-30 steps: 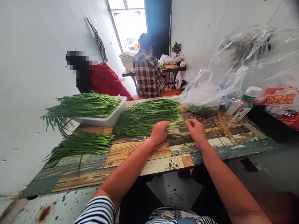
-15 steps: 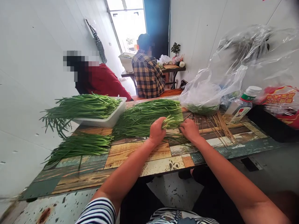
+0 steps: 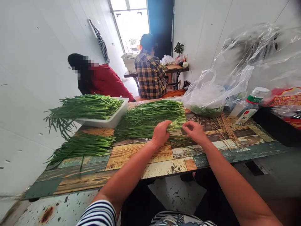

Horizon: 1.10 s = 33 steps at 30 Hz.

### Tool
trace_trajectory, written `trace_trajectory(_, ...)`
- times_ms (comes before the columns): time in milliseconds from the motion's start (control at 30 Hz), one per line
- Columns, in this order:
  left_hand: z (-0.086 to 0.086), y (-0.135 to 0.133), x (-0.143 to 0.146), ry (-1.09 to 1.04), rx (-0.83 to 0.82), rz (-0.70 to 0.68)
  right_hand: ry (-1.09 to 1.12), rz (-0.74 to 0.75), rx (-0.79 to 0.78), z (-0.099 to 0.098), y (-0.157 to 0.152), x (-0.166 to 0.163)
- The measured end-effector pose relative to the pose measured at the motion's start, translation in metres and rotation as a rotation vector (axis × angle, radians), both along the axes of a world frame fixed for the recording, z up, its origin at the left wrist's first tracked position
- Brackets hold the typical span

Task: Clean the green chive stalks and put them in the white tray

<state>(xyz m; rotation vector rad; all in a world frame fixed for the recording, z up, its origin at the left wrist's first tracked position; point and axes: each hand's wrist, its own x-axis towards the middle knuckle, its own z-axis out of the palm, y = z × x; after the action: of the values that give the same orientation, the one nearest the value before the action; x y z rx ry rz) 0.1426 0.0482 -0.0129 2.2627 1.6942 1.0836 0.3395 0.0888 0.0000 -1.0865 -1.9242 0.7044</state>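
My left hand [image 3: 161, 133] is wrapped round a bunch of garlic chives [image 3: 174, 126], whose pale cut ends stick out to the right. Just right of those ends, my right hand [image 3: 194, 131] is closed in a pinch, thumb against forefinger; what it pinches, if anything, is too small to make out. Beyond both hands lies a wide pile of garlic chives [image 3: 150, 114], stems pointing right. Loose thin green stalks [image 3: 182, 140] lie under my hands. A smaller heap of chives [image 3: 87, 145] rests at the left of the table.
A white tub [image 3: 110, 123] heaped with chives stands at the back left. On the right are wooden skewers [image 3: 227, 130], a plastic-bagged bowl [image 3: 207, 105], a bottle [image 3: 249, 106] and a black tray [image 3: 270, 127]. Two people [image 3: 150, 72] sit beyond the wooden-patterned table [image 3: 138, 155].
My right hand has risen slightly and its fingers have drawn into a clearer pinch beside the stem ends. The left hand keeps its hold on the bunch. The view has shifted a little.
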Motion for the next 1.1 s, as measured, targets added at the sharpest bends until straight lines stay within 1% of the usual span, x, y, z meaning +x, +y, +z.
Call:
trace_trajectory(67,0.001,-0.001,0.0,0.038,-0.043,-0.021,0.065,0.043,-0.032,0.002,-0.002,-0.002)
trace_trajectory(167,0.0,0.0,-0.001,0.07,-0.049,-0.076,0.116,0.06,-0.019,0.0,-0.001,-0.003)
trace_trajectory(267,-0.001,0.002,-0.002,0.092,-0.022,-0.113,0.113,0.007,-0.028,-0.003,0.001,-0.002)
trace_trajectory(333,-0.001,0.004,-0.003,0.1,-0.017,-0.109,0.102,-0.02,-0.044,-0.003,0.004,0.0)
trace_trajectory(400,-0.002,0.005,-0.003,0.092,-0.014,-0.095,0.083,-0.069,-0.015,-0.003,0.005,0.001)
trace_trajectory(467,-0.002,0.005,-0.003,0.074,-0.004,-0.077,-0.015,-0.107,0.05,-0.003,0.005,0.0)
trace_trajectory(500,-0.002,0.005,-0.002,0.066,0.003,-0.064,-0.105,-0.095,0.081,-0.003,0.004,-0.001)
trace_trajectory(633,-0.003,0.004,-0.002,0.024,0.058,0.006,-0.505,0.083,0.16,-0.005,-0.001,-0.014)
trace_trajectory(667,-0.003,0.004,-0.002,0.007,0.075,0.018,-0.573,0.092,0.176,-0.006,-0.002,-0.018)
trace_trajectory(733,-0.004,0.004,-0.003,-0.029,0.103,0.034,-0.678,0.061,0.197,-0.01,-0.001,-0.022)
trace_trajectory(800,-0.005,0.005,-0.004,-0.055,0.123,0.034,-0.725,0.035,0.212,-0.014,0.002,-0.023)
trace_trajectory(867,-0.005,0.005,-0.005,-0.06,0.127,0.023,-0.65,0.048,0.246,-0.016,0.005,-0.021)
trace_trajectory(933,-0.004,0.004,-0.004,-0.041,0.105,0.005,-0.466,0.084,0.261,-0.017,0.007,-0.018)
trace_trajectory(1033,-0.001,0.002,-0.002,0.021,0.023,-0.028,-0.177,0.129,0.205,-0.013,0.008,-0.013)
trace_trajectory(1100,0.001,0.001,-0.001,0.062,-0.046,-0.05,-0.046,0.142,0.148,-0.01,0.009,-0.01)
